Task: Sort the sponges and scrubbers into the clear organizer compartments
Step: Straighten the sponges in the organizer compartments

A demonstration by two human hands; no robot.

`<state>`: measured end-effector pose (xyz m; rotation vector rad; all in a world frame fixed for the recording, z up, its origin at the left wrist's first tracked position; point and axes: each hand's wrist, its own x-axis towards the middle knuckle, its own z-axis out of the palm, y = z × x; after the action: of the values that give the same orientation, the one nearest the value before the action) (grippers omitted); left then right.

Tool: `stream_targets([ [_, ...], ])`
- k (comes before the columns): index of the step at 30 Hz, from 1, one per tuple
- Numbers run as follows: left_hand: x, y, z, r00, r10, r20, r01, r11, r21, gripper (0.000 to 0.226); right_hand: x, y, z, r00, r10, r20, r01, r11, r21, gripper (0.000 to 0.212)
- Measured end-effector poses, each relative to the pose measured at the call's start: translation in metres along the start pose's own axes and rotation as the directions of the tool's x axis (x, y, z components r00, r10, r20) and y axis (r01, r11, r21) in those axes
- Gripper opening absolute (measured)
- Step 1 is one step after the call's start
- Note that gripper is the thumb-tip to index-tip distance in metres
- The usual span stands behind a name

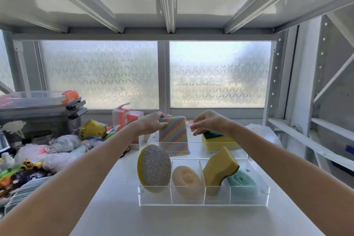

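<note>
A clear organizer (pixel 203 199) stands on the white shelf. Its front row holds an oval glitter-faced yellow scrubber (pixel 156 168), a cream round puff (pixel 184 178), a curved yellow sponge (pixel 218 168) and a teal puff (pixel 242 180). A rainbow-striped scrubber pad (pixel 173 134) stands upright in the back left compartment, and my left hand (pixel 153 123) pinches its top left corner. My right hand (pixel 206 122) hovers with fingers apart just right of the pad, above a yellow sponge with a green face (pixel 216 140) in the back right compartment.
Bags, toys and bottles (pixel 57 149) are heaped on the left. Grey storage bins (pixel 42 109) are stacked behind them. Small boxes (pixel 126 117) stand near the frosted window. A shelf frame (pixel 298 130) rises on the right.
</note>
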<state>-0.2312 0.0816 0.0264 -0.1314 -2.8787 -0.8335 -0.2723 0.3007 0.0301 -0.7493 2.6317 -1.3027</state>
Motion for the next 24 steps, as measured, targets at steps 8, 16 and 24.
stream_targets([
  [8,-0.002,-0.001,-0.003,1.0,0.015,0.017,-0.016,0.999,0.048,0.034,0.004,-0.019,0.019,0.998,0.049,0.049,-0.047,0.998,-0.04,0.027],
  [16,0.002,0.0,-0.002,1.0,-0.01,0.012,0.009,0.998,0.07,0.037,0.016,-0.011,0.036,0.999,0.03,-0.016,-0.032,0.99,-0.139,0.024],
  [24,-0.001,0.006,-0.007,0.999,-0.037,-0.011,0.039,0.977,0.209,0.051,-0.002,-0.017,0.012,1.0,-0.025,-0.013,0.023,0.987,-0.157,0.031],
])
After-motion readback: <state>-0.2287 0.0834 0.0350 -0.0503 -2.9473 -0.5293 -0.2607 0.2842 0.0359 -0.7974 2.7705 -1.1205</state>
